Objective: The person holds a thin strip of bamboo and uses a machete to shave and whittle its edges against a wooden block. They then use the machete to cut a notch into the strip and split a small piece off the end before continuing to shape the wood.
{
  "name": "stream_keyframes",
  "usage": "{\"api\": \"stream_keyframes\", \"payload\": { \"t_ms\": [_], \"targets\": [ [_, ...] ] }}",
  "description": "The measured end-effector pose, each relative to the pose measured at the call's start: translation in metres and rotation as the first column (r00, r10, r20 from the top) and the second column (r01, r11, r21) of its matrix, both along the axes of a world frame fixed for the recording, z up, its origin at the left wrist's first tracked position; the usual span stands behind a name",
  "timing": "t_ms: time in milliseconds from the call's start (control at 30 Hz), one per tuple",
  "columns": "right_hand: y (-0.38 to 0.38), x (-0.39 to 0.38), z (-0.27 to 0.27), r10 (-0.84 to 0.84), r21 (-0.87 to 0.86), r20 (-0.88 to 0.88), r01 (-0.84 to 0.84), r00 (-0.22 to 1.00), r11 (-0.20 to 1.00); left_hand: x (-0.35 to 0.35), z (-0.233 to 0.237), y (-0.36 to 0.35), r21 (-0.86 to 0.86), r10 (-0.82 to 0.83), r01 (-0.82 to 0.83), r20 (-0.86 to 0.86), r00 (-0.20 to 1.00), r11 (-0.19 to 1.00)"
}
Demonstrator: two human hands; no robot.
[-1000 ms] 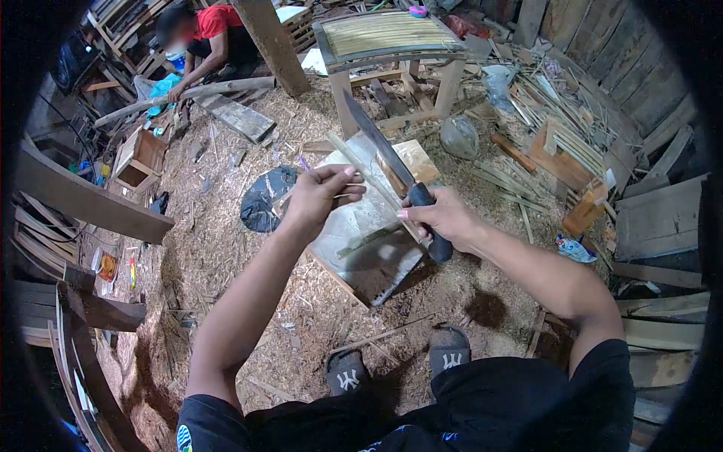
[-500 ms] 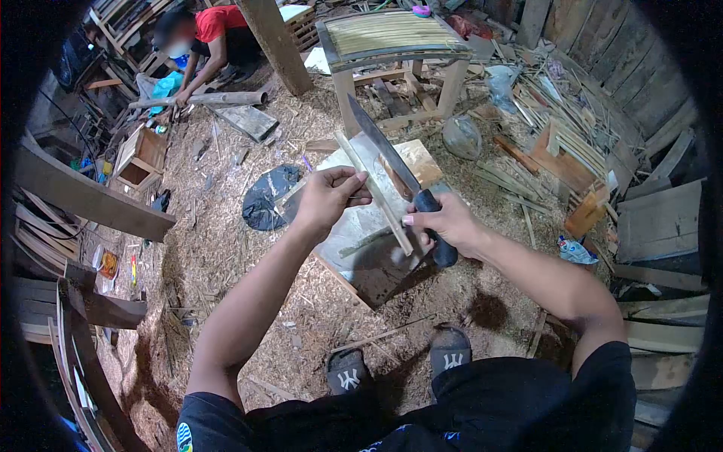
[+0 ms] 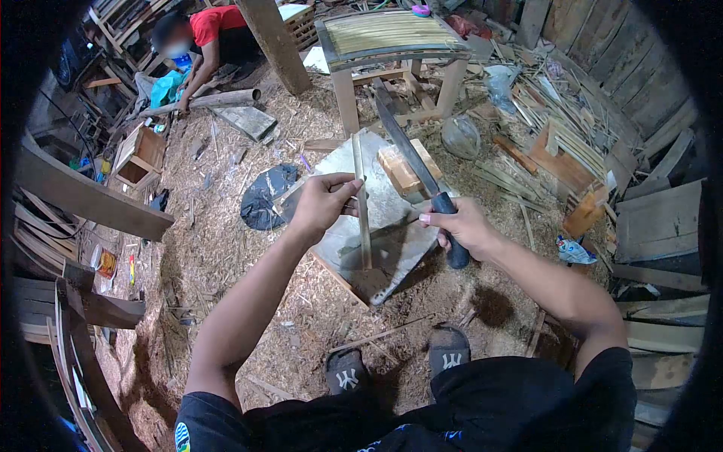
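In the head view, my left hand (image 3: 329,202) pinches a thin bamboo strip (image 3: 364,230) near its middle, so it runs almost straight away from me. My right hand (image 3: 468,227) is wrapped round the black handle of a machete (image 3: 409,151), its long blade pointing forward and a little left. The blade and the strip are apart. Beneath both hands lies a grey slab (image 3: 331,235) on the floor. A pale wood block (image 3: 397,172) rests on its far right part, partly behind the blade.
Beyond the slab stands a wooden frame (image 3: 345,102) topped with bamboo slats (image 3: 392,34). A black plastic bag (image 3: 269,197) lies left of the slab. Wood shavings and scraps cover the floor. At the upper left, a person in a red shirt (image 3: 218,24) bends by a pole (image 3: 233,98).
The bamboo strip has swung from a slant to nearly straight ahead, its near end moving left. The machete has shifted slightly right and towards me. The other person's pole has moved a little left.
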State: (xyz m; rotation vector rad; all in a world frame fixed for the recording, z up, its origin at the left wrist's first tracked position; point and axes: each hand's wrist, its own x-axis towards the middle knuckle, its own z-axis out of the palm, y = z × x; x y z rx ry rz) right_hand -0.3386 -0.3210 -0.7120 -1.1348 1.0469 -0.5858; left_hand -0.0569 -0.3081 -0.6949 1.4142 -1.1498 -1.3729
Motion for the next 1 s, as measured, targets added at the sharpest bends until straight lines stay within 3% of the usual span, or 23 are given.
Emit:
{"api": "stream_keyframes", "payload": {
  "t_ms": [300,467,600,667,700,833,900,1000],
  "targets": [
    [0.001,-0.002,0.003,0.034,-0.04,-0.039,-0.035,0.999,0.999,-0.001,-0.002,0.001,0.003,0.025,-0.026,0.158,0.987,1.0],
    [0.001,-0.005,0.0,0.01,-0.051,-0.093,-0.015,0.996,0.999,-0.004,-0.009,0.005,0.033,0.037,-0.041,0.106,0.994,0.999],
    [0.001,-0.013,-0.007,-0.018,-0.052,-0.109,0.013,0.994,0.999,-0.009,-0.011,0.007,0.108,-0.062,0.054,0.067,0.996,0.993],
    [0.0,-0.017,-0.01,-0.039,-0.033,-0.095,0.036,0.995,0.999,-0.013,-0.009,0.01,0.134,-0.118,0.096,0.162,0.98,0.986],
    [0.0,-0.019,-0.011,-0.061,-0.014,-0.084,0.061,0.995,0.998,-0.009,-0.02,0.006,0.152,-0.154,0.138,0.103,0.983,0.979],
    [0.001,-0.027,-0.014,-0.071,-0.021,-0.078,0.07,0.994,0.997,-0.005,-0.047,-0.002,0.134,-0.23,0.212,0.137,0.964,0.968],
    [0.0,-0.03,-0.018,-0.076,-0.042,-0.091,0.073,0.993,0.996,-0.014,-0.038,0.002,0.198,-0.185,0.19,-0.043,0.982,0.962],
    [-0.001,-0.033,-0.019,-0.077,-0.062,-0.096,0.072,0.992,0.996,-0.02,-0.029,0.004,0.217,-0.194,0.176,0.064,0.979,0.96]
  ]
}}
